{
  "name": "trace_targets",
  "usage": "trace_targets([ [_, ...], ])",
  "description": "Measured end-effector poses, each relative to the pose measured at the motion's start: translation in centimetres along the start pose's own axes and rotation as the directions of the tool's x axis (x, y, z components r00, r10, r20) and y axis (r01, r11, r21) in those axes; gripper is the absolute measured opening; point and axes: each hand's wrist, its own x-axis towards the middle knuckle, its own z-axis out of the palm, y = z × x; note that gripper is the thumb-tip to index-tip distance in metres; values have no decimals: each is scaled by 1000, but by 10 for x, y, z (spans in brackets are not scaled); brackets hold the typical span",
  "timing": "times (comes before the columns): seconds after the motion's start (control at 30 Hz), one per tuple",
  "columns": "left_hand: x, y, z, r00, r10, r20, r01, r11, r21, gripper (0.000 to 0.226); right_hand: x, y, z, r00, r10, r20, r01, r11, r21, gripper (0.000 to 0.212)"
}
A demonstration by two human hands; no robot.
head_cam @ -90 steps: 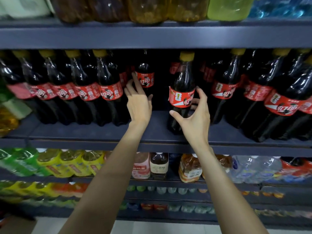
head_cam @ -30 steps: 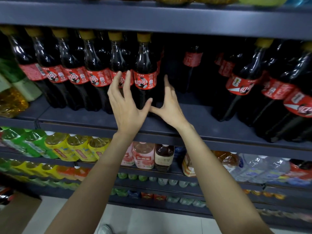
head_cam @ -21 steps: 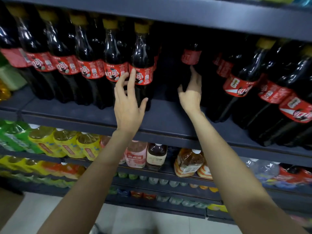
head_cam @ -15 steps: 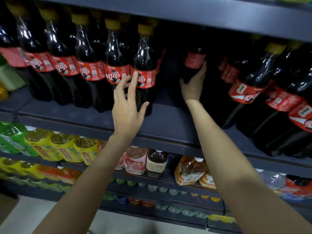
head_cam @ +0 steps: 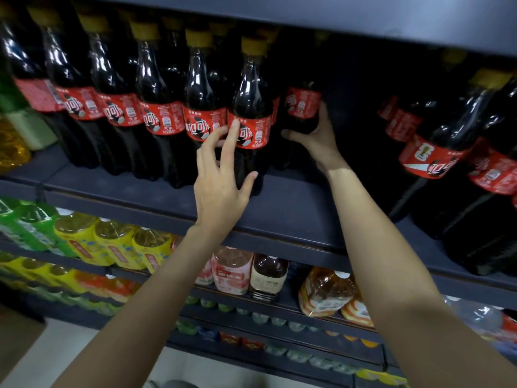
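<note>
Left hand (head_cam: 221, 180): I read it as open, palm facing away, wrist bent back, fingers straight and fanned. The index tip lies on the red label of the front cola bottle (head_cam: 251, 107), and the thumb sticks out toward 3 o'clock beside the bottle's lower body. Nothing is held. The forearm runs down to 7 o'clock and out of frame.

Right hand (head_cam: 317, 135), at 2 o'clock from the left one: I see it gripping the rear cola bottle (head_cam: 302, 102) just under its label, thumb hooked across the front, fingers wrapped round the far side in shadow. The arm is stretched long and enters from 5 o'clock.

That rear bottle stands upright, deeper on the shelf (head_cam: 279, 211) and just to 3 o'clock of the front one. I can't tell whether the two touch.

From the front bottle, a row of cola bottles (head_cam: 156, 107) runs off toward 9 o'clock. Bigger cola bottles (head_cam: 436, 158) sit at 3 o'clock, well apart from the right hand.

On the next shelf down, I see yellow bottles (head_cam: 117, 245) at 8 o'clock and a pink bottle (head_cam: 232, 271) at 6 o'clock.
</note>
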Motion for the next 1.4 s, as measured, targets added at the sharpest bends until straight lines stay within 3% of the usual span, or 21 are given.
trace_targets([
  [0.07,0,0,0,1000,9,-6,-9,1000,10,80,3,-3,-10,997,13,76,-2,991,-136,98],
  [0.13,-1,0,0,1000,12,-14,-12,1000,12,79,3,-5,-16,995,-8,100,20,993,-119,105],
  [0.23,-1,1,0,1000,9,-19,-9,1000,11,79,-6,-6,-9,996,-54,70,59,995,-77,114],
  [0.33,-1,2,1,1000,2,-18,-2,1000,6,79,-13,-2,6,997,-73,-39,64,978,-198,119],
  [0.4,-1,1,0,1000,0,-18,0,1000,11,79,-15,-1,12,985,-68,-156,23,963,-270,110],
  [0.53,-1,0,-1,1000,21,-20,-21,1000,16,78,-2,-7,20,960,-14,-281,-36,985,-169,96],
  [0.9,0,-4,0,998,57,-15,-56,998,43,75,42,-1,34,954,23,-300,-108,957,-270,83],
  [1.07,0,-3,-1,999,44,-3,-44,999,27,75,35,3,38,944,12,-331,-141,919,-368,90],
  [1.23,-2,0,-2,999,29,26,-30,999,36,76,16,-5,25,981,44,-190,-143,825,-547,96],
  [1.4,-4,7,1,999,-19,43,18,1000,22,77,-68,-27,1,987,-137,-89,72,854,-515,61],
])
